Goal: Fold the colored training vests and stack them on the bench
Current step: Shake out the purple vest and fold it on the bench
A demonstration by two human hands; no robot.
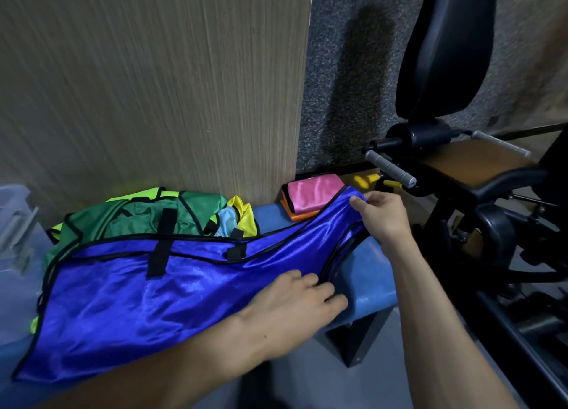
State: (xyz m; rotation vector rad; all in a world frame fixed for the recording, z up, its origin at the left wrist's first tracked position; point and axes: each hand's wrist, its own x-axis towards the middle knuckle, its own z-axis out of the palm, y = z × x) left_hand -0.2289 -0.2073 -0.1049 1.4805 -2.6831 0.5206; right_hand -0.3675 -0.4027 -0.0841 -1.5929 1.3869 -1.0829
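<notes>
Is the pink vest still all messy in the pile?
No, the pink vest lies folded on an orange one, apart from the pile.

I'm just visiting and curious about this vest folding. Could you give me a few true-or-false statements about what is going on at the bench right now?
1. The blue vest lies spread across the bench. True.
2. The right hand pinches the blue vest's upper edge. True.
3. The left hand holds a yellow vest in the air. False: it rests on the blue vest.
4. The pink folded vest lies on top of an orange one. True.
5. The green vest is neatly folded on the stack. False: it lies crumpled behind the blue vest.
</notes>
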